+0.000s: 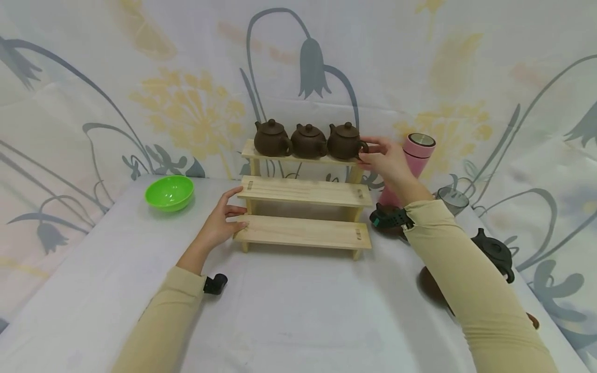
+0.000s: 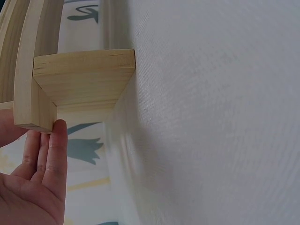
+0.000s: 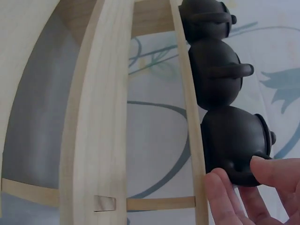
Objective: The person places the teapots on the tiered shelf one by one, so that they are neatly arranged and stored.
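A three-tier wooden stand (image 1: 305, 190) bears three brown teapots in a row on its top tier. The left teapot (image 1: 270, 139) and the middle teapot (image 1: 308, 142) stand upright beside the right teapot (image 1: 343, 142). My right hand (image 1: 389, 163) pinches the handle of the right teapot; in the right wrist view the thumb (image 3: 276, 171) lies against that handle. With my left hand (image 1: 217, 220) I hold the left end of the bottom tier. From the left wrist view, the fingers (image 2: 56, 159) reach the board's end, with the thumb on its other side.
At the back left sits a green bowl (image 1: 170, 194). Behind my right forearm stand a pink flask (image 1: 417, 155) and a grey cup (image 1: 452, 199). A dark teapot (image 1: 494, 252) and a brown round object (image 1: 431, 286), partly hidden by the sleeve, lie at the right.
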Action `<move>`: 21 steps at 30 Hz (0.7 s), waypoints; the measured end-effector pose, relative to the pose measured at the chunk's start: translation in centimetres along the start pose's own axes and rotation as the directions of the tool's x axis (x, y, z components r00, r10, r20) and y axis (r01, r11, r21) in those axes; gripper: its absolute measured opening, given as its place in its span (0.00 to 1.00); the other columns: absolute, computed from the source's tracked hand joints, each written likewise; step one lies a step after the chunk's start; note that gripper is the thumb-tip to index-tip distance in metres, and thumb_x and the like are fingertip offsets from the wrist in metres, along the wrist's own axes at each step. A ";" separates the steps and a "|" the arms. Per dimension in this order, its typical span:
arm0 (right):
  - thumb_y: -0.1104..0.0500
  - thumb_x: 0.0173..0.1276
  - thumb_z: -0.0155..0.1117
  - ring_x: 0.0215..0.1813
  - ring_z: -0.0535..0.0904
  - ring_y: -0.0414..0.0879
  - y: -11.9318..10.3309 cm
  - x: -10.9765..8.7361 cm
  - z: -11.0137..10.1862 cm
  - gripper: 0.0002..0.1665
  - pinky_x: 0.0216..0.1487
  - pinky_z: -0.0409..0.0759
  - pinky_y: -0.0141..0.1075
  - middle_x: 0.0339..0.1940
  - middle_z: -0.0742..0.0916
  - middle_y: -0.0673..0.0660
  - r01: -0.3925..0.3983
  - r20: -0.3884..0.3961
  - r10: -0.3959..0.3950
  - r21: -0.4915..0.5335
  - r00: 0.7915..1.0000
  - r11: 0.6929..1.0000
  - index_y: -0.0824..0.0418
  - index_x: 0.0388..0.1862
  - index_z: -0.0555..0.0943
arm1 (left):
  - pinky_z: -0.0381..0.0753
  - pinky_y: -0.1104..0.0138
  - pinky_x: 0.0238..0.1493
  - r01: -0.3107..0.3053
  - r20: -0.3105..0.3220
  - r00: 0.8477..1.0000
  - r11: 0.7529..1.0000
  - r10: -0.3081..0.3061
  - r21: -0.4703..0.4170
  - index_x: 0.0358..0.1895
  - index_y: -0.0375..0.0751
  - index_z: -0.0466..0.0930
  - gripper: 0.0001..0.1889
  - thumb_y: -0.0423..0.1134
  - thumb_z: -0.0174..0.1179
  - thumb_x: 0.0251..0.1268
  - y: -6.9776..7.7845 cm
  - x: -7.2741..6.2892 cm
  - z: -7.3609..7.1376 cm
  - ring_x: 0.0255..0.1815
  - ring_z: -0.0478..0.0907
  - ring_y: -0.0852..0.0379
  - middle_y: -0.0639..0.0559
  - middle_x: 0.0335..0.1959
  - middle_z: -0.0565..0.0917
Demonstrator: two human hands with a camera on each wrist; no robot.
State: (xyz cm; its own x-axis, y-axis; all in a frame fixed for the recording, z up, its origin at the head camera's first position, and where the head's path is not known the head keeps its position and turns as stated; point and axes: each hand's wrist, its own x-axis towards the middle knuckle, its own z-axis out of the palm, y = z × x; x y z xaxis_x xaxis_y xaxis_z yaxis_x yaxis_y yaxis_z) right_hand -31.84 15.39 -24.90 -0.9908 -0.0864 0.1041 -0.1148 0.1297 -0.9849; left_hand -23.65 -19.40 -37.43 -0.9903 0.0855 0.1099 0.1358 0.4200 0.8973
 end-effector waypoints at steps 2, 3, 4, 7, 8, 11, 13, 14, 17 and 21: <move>0.75 0.63 0.54 0.33 0.82 0.45 0.2 -0.2 -0.2 0.27 0.45 0.79 0.40 0.42 0.76 0.63 0.019 -0.013 -0.018 0.015 1.000 1.000 0.70 0.62 0.69 | 0.71 0.50 0.54 0.004 0.002 1.000 1.000 -0.004 -0.001 0.72 0.52 0.49 0.44 0.20 0.59 0.56 0.0 0.1 0.0 0.57 0.69 0.36 0.32 0.51 0.75; 0.75 0.62 0.55 0.33 0.82 0.44 0.3 -0.4 -0.4 0.27 0.44 0.80 0.38 0.41 0.77 0.63 0.024 -0.020 -0.024 0.013 1.000 1.000 0.70 0.62 0.69 | 0.71 0.50 0.54 0.006 0.002 1.000 1.000 -0.006 0.000 0.72 0.52 0.49 0.44 0.20 0.59 0.56 0.0 0.1 0.0 0.57 0.69 0.36 0.32 0.51 0.75; 0.75 0.62 0.55 0.32 0.82 0.43 0.4 -0.6 -0.5 0.27 0.42 0.80 0.36 0.40 0.77 0.62 0.027 -0.029 -0.026 0.005 0.999 1.000 0.70 0.61 0.70 | 0.71 0.50 0.54 0.007 0.002 1.000 1.000 -0.007 0.003 0.72 0.52 0.49 0.44 0.20 0.60 0.56 0.0 0.1 0.0 0.57 0.69 0.36 0.32 0.51 0.75; 0.73 0.62 0.57 0.32 0.81 0.40 0.7 -1.2 -1.0 0.25 0.39 0.80 0.31 0.38 0.78 0.60 0.024 -0.041 -0.024 -0.014 0.999 1.000 0.69 0.60 0.70 | 0.72 0.50 0.54 0.008 0.003 1.000 1.000 -0.008 0.003 0.72 0.52 0.49 0.44 0.20 0.60 0.56 -0.1 0.1 0.0 0.57 0.69 0.36 0.32 0.51 0.75; 0.72 0.63 0.57 0.32 0.81 0.39 0.8 -1.5 -1.2 0.25 0.39 0.80 0.30 0.38 0.78 0.59 0.021 -0.043 -0.021 -0.021 0.999 1.000 0.69 0.60 0.70 | 0.72 0.51 0.54 0.008 0.004 1.000 1.000 -0.008 0.006 0.72 0.52 0.49 0.44 0.20 0.60 0.56 -0.1 0.1 0.0 0.57 0.69 0.36 0.32 0.51 0.75; 0.70 0.64 0.57 0.34 0.81 0.38 1.2 -2.3 -1.9 0.24 0.39 0.79 0.29 0.39 0.78 0.58 0.037 -0.027 -0.039 -0.063 0.999 0.997 0.71 0.60 0.69 | 0.73 0.51 0.53 0.013 0.005 1.000 1.000 -0.013 0.007 0.72 0.52 0.48 0.44 0.21 0.60 0.56 -0.1 0.2 0.0 0.57 0.69 0.36 0.32 0.51 0.75; 0.69 0.65 0.58 0.35 0.81 0.38 1.6 -3.0 -2.4 0.23 0.40 0.79 0.28 0.39 0.78 0.56 0.057 -0.025 -0.060 -0.108 0.998 0.993 0.70 0.59 0.70 | 0.73 0.52 0.53 0.016 0.007 1.000 1.000 -0.016 0.013 0.72 0.53 0.48 0.44 0.21 0.60 0.57 0.0 0.2 0.0 0.58 0.69 0.36 0.32 0.52 0.75; 0.68 0.65 0.59 0.36 0.81 0.38 1.8 -3.3 -2.7 0.22 0.40 0.78 0.28 0.38 0.79 0.55 0.066 -0.023 -0.069 -0.116 0.997 0.991 0.69 0.58 0.71 | 0.73 0.52 0.53 0.016 0.008 1.000 1.000 -0.016 0.013 0.72 0.53 0.48 0.44 0.21 0.60 0.57 0.0 0.2 0.0 0.58 0.69 0.36 0.32 0.52 0.75; 0.66 0.64 0.60 0.36 0.80 0.37 2.5 -4.2 -3.2 0.16 0.41 0.78 0.27 0.35 0.81 0.50 0.089 -0.038 -0.095 -0.128 0.995 0.988 0.63 0.51 0.75 | 0.72 0.51 0.54 0.014 0.008 1.000 1.000 -0.015 0.013 0.72 0.53 0.48 0.44 0.22 0.60 0.57 0.0 0.1 0.1 0.58 0.69 0.36 0.32 0.52 0.75; 0.68 0.63 0.61 0.36 0.80 0.37 3.3 -5.5 -3.7 0.11 0.42 0.76 0.26 0.33 0.82 0.46 0.113 -0.054 -0.118 -0.079 0.992 0.990 0.55 0.42 0.77 | 0.70 0.50 0.55 0.015 0.006 1.000 1.000 -0.016 0.014 0.72 0.53 0.48 0.44 0.21 0.60 0.57 0.0 0.1 0.1 0.58 0.68 0.36 0.32 0.52 0.75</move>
State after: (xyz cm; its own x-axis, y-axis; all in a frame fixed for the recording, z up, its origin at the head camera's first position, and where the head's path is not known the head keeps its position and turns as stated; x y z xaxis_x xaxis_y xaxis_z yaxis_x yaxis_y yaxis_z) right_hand -27.04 19.99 -28.19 -0.9728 -0.0478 0.2268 -0.2318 0.1965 -0.9527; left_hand -23.74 -19.30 -37.43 -0.9920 0.0848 0.0931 0.1209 0.4343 0.8926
